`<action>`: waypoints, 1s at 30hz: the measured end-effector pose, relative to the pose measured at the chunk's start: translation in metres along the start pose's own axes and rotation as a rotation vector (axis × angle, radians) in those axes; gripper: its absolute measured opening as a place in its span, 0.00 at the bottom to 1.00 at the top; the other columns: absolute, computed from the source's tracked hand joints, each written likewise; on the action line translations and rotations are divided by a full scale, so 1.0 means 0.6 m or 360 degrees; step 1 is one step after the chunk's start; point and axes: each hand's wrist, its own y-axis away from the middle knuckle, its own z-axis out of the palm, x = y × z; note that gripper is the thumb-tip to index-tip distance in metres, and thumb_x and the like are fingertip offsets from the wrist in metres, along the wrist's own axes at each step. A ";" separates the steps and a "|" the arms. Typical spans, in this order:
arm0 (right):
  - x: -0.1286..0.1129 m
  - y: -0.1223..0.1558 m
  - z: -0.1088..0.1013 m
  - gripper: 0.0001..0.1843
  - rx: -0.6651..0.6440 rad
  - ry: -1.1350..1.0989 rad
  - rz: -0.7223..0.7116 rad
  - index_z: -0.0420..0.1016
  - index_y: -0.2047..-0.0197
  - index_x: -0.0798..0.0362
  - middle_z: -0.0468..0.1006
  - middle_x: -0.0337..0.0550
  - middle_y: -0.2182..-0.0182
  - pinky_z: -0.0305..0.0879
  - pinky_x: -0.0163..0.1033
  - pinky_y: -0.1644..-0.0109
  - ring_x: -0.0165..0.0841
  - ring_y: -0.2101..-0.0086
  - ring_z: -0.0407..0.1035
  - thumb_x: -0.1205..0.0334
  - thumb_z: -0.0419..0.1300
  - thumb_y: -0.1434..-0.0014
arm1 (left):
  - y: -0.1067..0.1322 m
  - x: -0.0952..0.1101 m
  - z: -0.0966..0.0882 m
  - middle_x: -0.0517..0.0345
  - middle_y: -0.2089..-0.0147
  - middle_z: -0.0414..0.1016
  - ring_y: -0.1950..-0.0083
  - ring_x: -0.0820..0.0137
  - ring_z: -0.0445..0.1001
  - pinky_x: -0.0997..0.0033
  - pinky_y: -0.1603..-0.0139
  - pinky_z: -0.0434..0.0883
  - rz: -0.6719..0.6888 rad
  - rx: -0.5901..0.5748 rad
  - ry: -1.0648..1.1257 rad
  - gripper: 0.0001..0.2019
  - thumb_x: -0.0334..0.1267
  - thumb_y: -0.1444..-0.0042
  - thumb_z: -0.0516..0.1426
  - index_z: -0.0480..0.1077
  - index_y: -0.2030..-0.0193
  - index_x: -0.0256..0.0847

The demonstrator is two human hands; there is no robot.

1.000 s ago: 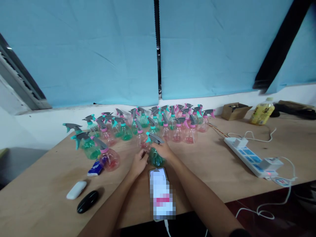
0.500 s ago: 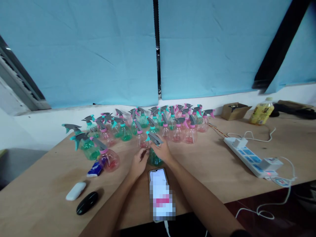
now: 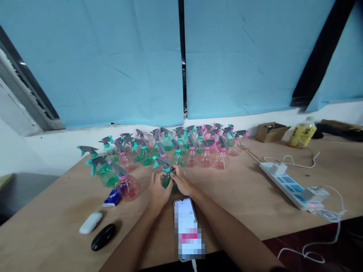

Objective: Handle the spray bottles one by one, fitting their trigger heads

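Note:
Between my hands is a green spray bottle (image 3: 167, 179) with a grey and turquoise trigger head pointing left. My left hand (image 3: 159, 187) wraps round its left side, with the fingers at the neck. On the other side my right hand (image 3: 181, 179) grips the bottle just below the collar. The bottle's lower part is largely hidden by my fingers. Right behind it stand a pink spray bottle (image 3: 162, 151) and another green spray bottle (image 3: 178, 155). Below my hands lies a lit phone (image 3: 187, 211) with a cable plugged in.
Several green and pink spray bottles (image 3: 205, 158) crowd the back of the table. At left lie a blue packet (image 3: 112, 197), a white case (image 3: 90, 223) and a black case (image 3: 103, 237). A power strip (image 3: 289, 186), cardboard box (image 3: 271, 132) and yellow drink bottle (image 3: 303, 133) occupy the right.
My left hand has come onto the green spray bottle, which both hands now hold. The bottle's head has turned and shifted left. The view has moved slightly.

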 end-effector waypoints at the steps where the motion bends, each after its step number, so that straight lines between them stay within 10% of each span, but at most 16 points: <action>1: -0.002 0.000 -0.003 0.19 -0.0058 -0.0007 -0.0035 0.64 0.40 0.46 0.68 0.46 0.49 0.54 0.51 0.38 0.39 0.47 0.61 0.53 0.49 0.32 | -0.001 0.003 -0.003 0.53 0.57 0.71 0.58 0.63 0.73 0.66 0.56 0.68 0.0043 -0.0010 -0.0041 0.08 0.41 0.42 0.57 0.70 0.57 0.43; 16: 0.010 -0.001 -0.008 0.30 -0.0422 -0.0528 0.0073 0.69 0.37 0.44 0.71 0.43 0.40 0.54 0.51 0.33 0.39 0.39 0.63 0.38 0.44 0.32 | -0.027 -0.017 -0.023 0.55 0.52 0.77 0.53 0.63 0.75 0.65 0.53 0.69 0.0118 -0.0061 -0.0178 0.16 0.27 0.39 0.48 0.73 0.53 0.45; 30: -0.020 0.003 -0.023 0.28 -0.0176 -0.0427 0.0020 0.72 0.40 0.44 0.79 0.44 0.51 0.66 0.45 0.47 0.36 0.53 0.72 0.43 0.40 0.29 | -0.038 -0.044 -0.009 0.50 0.50 0.69 0.63 0.66 0.72 0.60 0.56 0.72 -0.0112 0.0015 0.0009 0.13 0.38 0.41 0.55 0.68 0.49 0.42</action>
